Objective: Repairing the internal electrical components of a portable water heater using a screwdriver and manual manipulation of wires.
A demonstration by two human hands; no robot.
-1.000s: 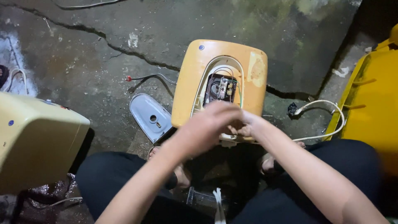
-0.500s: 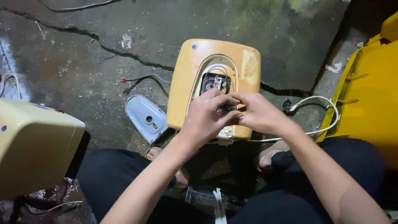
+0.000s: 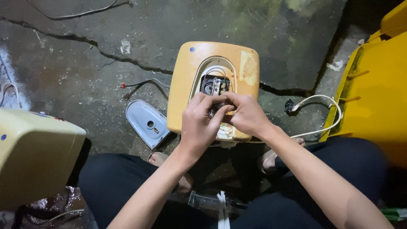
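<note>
Yellowed casing [image 3: 186, 85] lies flat on cracked floor [image 3: 76, 76] betw knees, opening up, so inner parts reachable. Grey cover plate [image 3: 146, 123] off, just left of casing. White cord [image 3: 322, 114] right of casing. Left hand [image 3: 197, 125] & right hand [image 3: 246, 114] meet over casing opening, fingertips pinched on small dark part [image 3: 214, 85] inside; both grips near closed, exact hold hidden by fingers.

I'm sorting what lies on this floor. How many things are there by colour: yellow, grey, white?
Yellow: 3 (opened casing under the left hand and right hand, casing at left, bin at right)
Grey: 1 (cover plate)
White: 1 (cord)
Total: 5
</note>
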